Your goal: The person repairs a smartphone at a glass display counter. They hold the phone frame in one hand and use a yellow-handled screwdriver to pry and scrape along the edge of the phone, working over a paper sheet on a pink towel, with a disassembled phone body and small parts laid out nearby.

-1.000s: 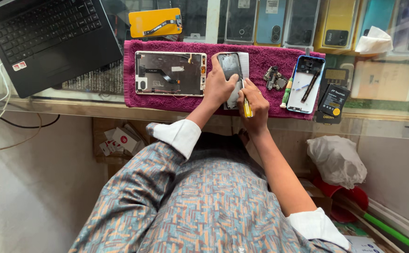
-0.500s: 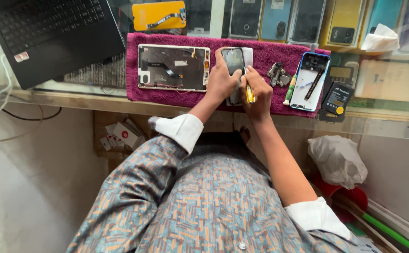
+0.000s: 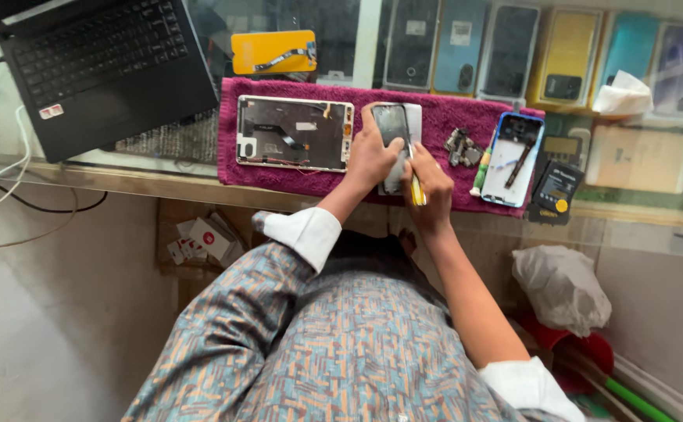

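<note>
One maroon towel [image 3: 451, 117] covers the glass counter [image 3: 646, 205].

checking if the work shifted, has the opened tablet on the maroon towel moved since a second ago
No. The opened tablet lies at the same left end of the maroon towel, beside the left hand; only the camera shifted.

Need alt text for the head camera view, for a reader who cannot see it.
Seen from above, a person's left hand steadies a phone on a magenta towel while the right hand works at it with a yellow-handled tool. An opened tablet lies to the left, a black laptop beyond it.
</note>
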Available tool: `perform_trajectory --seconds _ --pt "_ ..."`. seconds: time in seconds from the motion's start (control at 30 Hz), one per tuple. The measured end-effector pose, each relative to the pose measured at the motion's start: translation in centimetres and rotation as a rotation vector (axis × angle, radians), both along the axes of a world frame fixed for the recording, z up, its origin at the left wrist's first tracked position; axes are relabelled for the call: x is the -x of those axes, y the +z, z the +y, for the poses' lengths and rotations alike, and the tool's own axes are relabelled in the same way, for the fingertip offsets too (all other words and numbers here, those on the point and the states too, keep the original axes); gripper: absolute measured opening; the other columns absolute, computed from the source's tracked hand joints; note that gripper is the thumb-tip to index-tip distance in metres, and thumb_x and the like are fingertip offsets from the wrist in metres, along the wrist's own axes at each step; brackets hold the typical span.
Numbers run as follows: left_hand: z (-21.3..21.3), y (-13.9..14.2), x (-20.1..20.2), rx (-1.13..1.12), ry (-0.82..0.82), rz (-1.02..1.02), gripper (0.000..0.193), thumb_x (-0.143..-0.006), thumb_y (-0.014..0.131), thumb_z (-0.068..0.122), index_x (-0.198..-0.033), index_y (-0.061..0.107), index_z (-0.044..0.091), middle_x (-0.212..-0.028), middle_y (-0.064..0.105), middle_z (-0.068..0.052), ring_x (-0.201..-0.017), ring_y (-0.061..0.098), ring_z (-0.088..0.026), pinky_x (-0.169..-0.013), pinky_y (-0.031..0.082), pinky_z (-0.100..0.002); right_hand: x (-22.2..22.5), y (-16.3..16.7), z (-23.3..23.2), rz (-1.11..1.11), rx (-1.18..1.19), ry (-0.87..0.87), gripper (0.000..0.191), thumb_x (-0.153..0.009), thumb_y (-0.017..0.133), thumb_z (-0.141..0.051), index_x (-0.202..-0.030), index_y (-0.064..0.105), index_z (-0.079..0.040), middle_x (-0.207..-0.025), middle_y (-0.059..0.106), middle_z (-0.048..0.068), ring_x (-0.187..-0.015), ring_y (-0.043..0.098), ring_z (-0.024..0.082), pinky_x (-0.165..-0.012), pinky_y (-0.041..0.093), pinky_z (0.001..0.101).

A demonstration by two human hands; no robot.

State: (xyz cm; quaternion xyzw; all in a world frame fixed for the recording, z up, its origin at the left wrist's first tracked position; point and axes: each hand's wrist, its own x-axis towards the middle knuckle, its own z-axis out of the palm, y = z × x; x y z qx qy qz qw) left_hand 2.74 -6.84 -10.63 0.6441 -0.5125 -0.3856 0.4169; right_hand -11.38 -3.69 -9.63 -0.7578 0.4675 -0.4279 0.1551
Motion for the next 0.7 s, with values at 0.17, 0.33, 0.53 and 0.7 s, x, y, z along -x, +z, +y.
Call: perform_trajectory --seconds 0.17,0.33,0.53,0.7 --pt "0.1 -0.2 -0.1 -0.076 -0.003 -0.037 0.071 -0.085 0.073 0.017 -0.143 0.032 0.008 -0.099 0.073 -0.028 -0.094 0.072 -0.046 -0.084 0.057 -0.049 -0.2 0.1 -0.3 0.005 -0.011 0.030 0.014 -0.103 0.061 -0.005 -0.108 0.068 0.007 -0.112 0.070 0.028 -0.119 0.069 0.043 -0.100 0.058 0.0470" --pt "-0.2 -0.2 -0.1 -0.012 -0.001 -0.035 0.075 -0.083 0.074 0.016 -0.143 0.031 0.007 -0.101 0.072 -0.029 -0.095 0.072 -0.047 -0.084 0.056 -0.050 0.1 0.2 0.2 -0.013 -0.001 0.007 0.015 -0.100 0.062 -0.004 -0.106 0.069 0.008 -0.115 0.070 0.030 -0.112 0.070 0.043 -0.094 0.057 0.0452" --pt "-0.1 0.4 0.1 -0.062 0.009 -0.055 0.074 -0.084 0.074 0.017 -0.143 0.031 0.007 -0.100 0.073 -0.028 -0.095 0.072 -0.046 -0.085 0.056 -0.049 -0.1 -0.2 -0.3 -0.007 -0.002 0.023 0.014 -0.102 0.062 -0.004 -0.108 0.068 0.007 -0.117 0.070 0.029 -0.117 0.070 0.044 -0.099 0.058 0.0464" --pt "-0.1 0.8 0.0 -0.047 0.005 -0.051 0.076 -0.082 0.074 0.017 -0.143 0.030 0.008 -0.100 0.073 -0.029 -0.094 0.072 -0.046 -0.084 0.055 -0.050 0.1 -0.4 0.1 0.001 0.025 0.019 0.017 -0.099 0.063 -0.004 -0.108 0.069 0.009 -0.116 0.069 0.031 -0.111 0.069 0.045 -0.094 0.057 0.0468"
